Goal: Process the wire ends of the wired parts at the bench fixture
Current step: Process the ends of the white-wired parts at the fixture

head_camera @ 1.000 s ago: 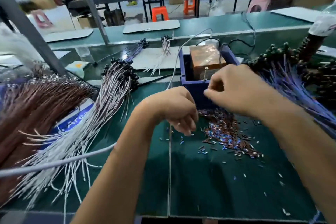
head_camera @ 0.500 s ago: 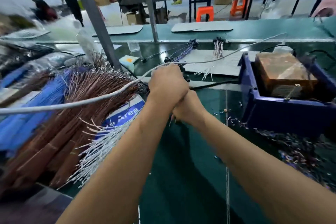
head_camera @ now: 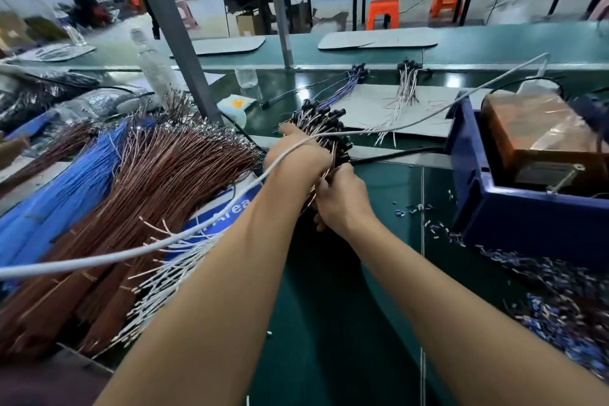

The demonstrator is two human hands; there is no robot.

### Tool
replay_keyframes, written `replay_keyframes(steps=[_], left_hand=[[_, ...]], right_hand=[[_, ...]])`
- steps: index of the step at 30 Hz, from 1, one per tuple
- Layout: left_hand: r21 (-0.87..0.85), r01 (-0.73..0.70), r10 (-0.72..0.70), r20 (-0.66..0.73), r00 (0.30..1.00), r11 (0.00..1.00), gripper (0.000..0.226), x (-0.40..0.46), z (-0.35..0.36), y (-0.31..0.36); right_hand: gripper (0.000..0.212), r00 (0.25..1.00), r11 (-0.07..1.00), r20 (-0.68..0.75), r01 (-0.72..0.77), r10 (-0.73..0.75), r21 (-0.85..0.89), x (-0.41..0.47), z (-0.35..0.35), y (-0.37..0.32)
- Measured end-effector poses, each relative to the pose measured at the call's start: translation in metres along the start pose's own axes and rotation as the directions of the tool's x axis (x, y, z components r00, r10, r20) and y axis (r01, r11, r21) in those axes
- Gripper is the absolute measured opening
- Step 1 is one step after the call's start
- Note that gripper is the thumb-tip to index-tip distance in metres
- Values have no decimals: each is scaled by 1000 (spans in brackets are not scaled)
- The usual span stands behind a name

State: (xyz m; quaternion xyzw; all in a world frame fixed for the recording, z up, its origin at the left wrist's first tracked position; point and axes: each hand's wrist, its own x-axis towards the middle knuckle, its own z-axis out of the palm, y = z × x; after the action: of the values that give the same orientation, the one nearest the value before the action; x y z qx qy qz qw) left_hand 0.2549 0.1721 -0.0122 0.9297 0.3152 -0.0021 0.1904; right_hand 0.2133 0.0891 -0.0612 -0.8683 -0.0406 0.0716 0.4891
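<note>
Both hands grip one bundle of black-capped, brown-wired parts above the green bench mat: left hand over right hand, left of the blue-tray fixture.

I can read only one word, "Area", in white letters on a blue-and-white sign lying flat on the tabletop, half covered by brown wires. Nothing else is legible.
</note>
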Motion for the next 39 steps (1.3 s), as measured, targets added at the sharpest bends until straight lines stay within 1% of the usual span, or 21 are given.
replay_keyframes(steps=[2, 3, 4, 6, 7, 9, 11, 13, 14, 17, 21, 25, 28, 30, 32, 34, 35, 37, 39], left_hand=[[49, 22, -20, -39, 999, 999, 81, -4, 4, -14], [82, 20, -15, -59, 998, 996, 74, -7, 5, -20], [115, -1, 9, -71, 997, 993, 61, -9, 6, -25], [185, -55, 65, -51, 997, 981, 33, -14, 7, -27], [216, -76, 85, -31, 996, 973, 27, -16, 7, -26], [263, -124, 125, 14, 992, 957, 31, -19, 7, -21], [269, -178, 172, 47, 984, 947, 35, -24, 7, -16], [256, -219, 204, 85, 975, 941, 28, -29, 10, -13], [238, -223, 209, 83, 974, 945, 25, -32, 12, -12], [181, -218, 219, 19, 976, 959, 15, -45, 17, -11], [213, -348, 359, -13, 933, 913, 8, -60, 21, -13], [231, -469, 479, 15, 878, 853, 14, -68, 23, -16], [241, -522, 521, 73, 851, 818, 33, -70, 17, -18], [256, -519, 513, 94, 853, 816, 31, -69, 12, -17], [255, -457, 459, 58, 887, 852, 28, -71, 8, -12], [195, -337, 351, -45, 935, 921, 25, -76, 4, -4], [154, -286, 305, -114, 946, 946, 21, -78, 2, 0], [130, -234, 257, -196, 946, 963, 14, -82, 2, 9], [144, -213, 243, -229, 943, 966, 20, -85, 0, 14]], right_hand=[[31, 999, 999, 30, -23, 22, 29, -2, -3, 0], [32, 998, 997, 48, -43, 40, 61, -3, -5, -1], [30, 996, 993, 61, -66, 61, 95, -4, -6, -1], [26, 992, 984, 80, -103, 92, 146, -7, -9, -2], [24, 992, 981, 86, -109, 97, 159, -9, -10, -3], [24, 992, 983, 83, -102, 90, 151, -13, -12, -2], [27, 994, 989, 63, -93, 86, 117, -16, -17, 1], [27, 997, 995, 44, -68, 65, 76, -21, -24, 6], [26, 998, 997, 36, -52, 50, 53, -23, -27, 8], [25, 1000, 1000, 21, -12, 12, 18, -34, -31, 15], [22, 1000, 1000, -3, -3, 3, 5, -47, -30, 20], [20, 1000, 1000, -22, -6, 6, 5, -55, -31, 25], [15, 998, 1000, -55, -2, 2, 8, -61, -29, 25], [13, 997, 1000, -73, 8, -7, 20, -62, -27, 25], [16, 996, 999, -93, 9, -5, 44, -62, -26, 26], [18, 994, 998, -106, 8, 0, 69, -62, -26, 26], [18, 994, 997, -106, 9, -1, 78, -62, -26, 26], [18, 995, 996, -102, 11, -2, 88, -62, -28, 28], [17, 996, 994, -93, 4, 6, 111, -60, -29, 29]])
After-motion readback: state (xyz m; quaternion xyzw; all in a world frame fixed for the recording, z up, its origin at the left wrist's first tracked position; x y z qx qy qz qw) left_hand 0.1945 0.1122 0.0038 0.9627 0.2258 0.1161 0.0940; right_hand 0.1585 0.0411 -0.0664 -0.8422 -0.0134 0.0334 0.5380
